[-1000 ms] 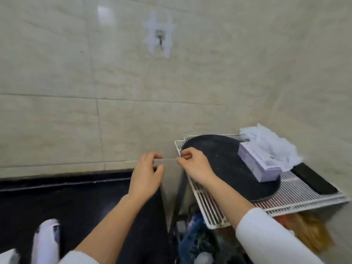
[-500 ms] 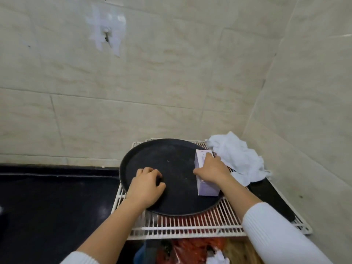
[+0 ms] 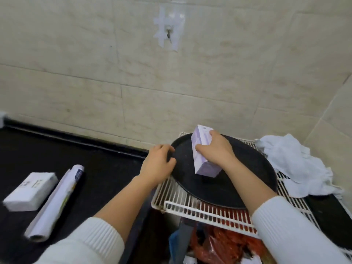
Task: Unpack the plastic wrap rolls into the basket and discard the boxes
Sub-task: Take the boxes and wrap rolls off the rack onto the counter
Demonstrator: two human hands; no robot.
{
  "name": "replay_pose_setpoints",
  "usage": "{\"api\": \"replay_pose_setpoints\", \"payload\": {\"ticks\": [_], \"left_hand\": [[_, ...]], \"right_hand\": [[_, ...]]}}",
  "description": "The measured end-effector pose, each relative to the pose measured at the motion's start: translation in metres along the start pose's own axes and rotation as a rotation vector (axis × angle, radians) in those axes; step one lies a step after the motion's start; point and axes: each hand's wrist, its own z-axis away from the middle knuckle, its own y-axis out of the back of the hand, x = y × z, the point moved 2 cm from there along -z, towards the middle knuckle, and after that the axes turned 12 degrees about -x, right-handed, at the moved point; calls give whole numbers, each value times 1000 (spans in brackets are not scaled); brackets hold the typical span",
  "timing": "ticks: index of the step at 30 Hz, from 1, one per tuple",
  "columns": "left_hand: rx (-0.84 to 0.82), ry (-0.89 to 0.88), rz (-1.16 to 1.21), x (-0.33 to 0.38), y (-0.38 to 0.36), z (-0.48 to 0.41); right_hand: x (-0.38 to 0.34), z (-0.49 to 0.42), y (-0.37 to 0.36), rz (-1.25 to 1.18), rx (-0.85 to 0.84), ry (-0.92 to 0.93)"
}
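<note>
A long pale purple box [image 3: 202,156] is tilted above the round black tray [image 3: 238,180], and my right hand [image 3: 215,149] grips it across its middle. My left hand [image 3: 158,162] rests curled on the tray's left rim with nothing in it. The tray lies on a white wire rack [image 3: 190,205]. On the black counter to the left a plastic wrap roll [image 3: 57,199] lies unboxed, with a small white box [image 3: 31,190] beside it. No basket is in view.
A crumpled white cloth [image 3: 297,164] lies on the rack's right side, and a flat black object [image 3: 331,220] sits at its right front. Below the rack are red plastic bags [image 3: 228,244]. A taped hook [image 3: 168,33] is on the tiled wall.
My right hand has lifted the purple box off the tray and tilted it. The view has swung left, bringing the roll and white box on the counter into sight.
</note>
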Motion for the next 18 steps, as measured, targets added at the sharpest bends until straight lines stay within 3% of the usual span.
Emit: {"api": "replay_pose_setpoints", "payload": {"ticks": [5,10,14,18], "left_hand": [[214,182,-2,-78,68,37],[319,403,-10,-179,125,92],[278,521,-22,-264,141,138],[269,678,3,-345,143,182]], "right_hand": [[-94,-4,-74,-65,-137,211],[-177,2,-174,-99,-278,299],[-207,9,-279,-72,-426,218],[-208,9,-364,-38,-462,17]]}}
